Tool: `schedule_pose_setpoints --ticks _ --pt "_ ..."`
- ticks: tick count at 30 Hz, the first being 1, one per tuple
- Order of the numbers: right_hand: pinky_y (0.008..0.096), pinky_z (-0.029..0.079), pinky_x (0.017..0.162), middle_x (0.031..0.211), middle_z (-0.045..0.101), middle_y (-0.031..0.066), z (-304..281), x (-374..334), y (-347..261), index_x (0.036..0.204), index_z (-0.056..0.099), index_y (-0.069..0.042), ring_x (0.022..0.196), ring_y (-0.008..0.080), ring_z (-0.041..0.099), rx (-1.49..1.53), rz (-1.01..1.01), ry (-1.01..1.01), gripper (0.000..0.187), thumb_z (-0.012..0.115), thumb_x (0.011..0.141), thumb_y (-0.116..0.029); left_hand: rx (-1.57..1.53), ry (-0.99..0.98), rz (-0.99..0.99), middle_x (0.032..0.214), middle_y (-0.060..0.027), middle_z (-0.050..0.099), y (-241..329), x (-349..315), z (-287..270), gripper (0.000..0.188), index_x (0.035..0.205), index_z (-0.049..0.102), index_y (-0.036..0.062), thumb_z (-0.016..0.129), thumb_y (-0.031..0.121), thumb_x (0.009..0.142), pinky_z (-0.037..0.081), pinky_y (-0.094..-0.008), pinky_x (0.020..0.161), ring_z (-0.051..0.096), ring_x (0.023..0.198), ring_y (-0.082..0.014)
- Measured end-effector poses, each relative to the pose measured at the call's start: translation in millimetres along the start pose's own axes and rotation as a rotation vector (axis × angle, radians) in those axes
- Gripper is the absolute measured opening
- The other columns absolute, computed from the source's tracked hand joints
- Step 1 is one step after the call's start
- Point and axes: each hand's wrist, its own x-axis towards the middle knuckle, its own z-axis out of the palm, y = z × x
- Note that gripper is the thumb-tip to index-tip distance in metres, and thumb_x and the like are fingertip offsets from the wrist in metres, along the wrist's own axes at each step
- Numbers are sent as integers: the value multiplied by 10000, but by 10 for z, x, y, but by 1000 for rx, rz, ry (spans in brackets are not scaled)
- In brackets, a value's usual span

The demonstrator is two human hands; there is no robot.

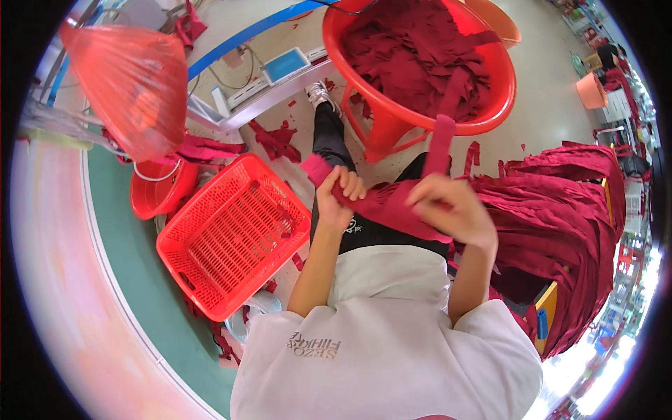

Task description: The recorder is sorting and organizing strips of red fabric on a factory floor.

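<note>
My left hand (pixel 341 192) is closed around a dark red fabric piece (pixel 397 212) with a brighter pinkish-red end showing past the fist. The cloth stretches across my lap toward my right hand (pixel 453 206), which is smeared by motion at its other side; whether its fingers grip the cloth is unclear. Close beside that hand, a narrow red fabric strip (pixel 441 143) hangs over the rim of a red plastic tub (pixel 507 84). Inside the tub lies a heap of cut red cloth pieces (pixel 413 52).
To my right a long stack of red fabric (pixel 560 217) lies over a support. On my left stand a red perforated basket (pixel 234 238) and a red bucket (pixel 150 196), below a hanging red plastic bag (pixel 136 84). Scraps (pixel 276 140) litter the floor near a metal frame (pixel 273 94).
</note>
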Motion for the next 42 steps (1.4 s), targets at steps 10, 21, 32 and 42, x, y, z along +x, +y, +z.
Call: schedule_pose_setpoints --ticks 10,21,32,42 --pt "220 476 746 902 655 52 476 563 27 1091 578 9 816 73 597 431 150 110 187 594 904 11 214 -83 -61 658 25 458 -136 -191 480 571 980 547 67 368 610 954 406 -267 631 463 604 -115" --pt "235 518 650 914 653 42 450 583 472 1163 562 -8 770 112 639 603 103 21 258 614 927 -97 445 44 -22 650 3 470 -352 -315 436 176 941 539 59 526 231 974 406 -277 623 469 608 -115" --pt "321 436 853 890 650 70 226 188 585 917 661 -18 930 192 567 -235 -30 -23 125 674 843 -119 244 176 0 591 0 425 -264 -295 527 488 1147 568 -47 378 373 987 395 -273 631 434 582 -120" --pt "250 468 799 962 653 62 283 229 597 978 597 37 864 114 589 -244 135 -58 100 571 930 -47 209 164 21 592 -4 472 -279 -314 559 629 1176 574 -44 285 478 979 389 -257 614 449 584 -111"
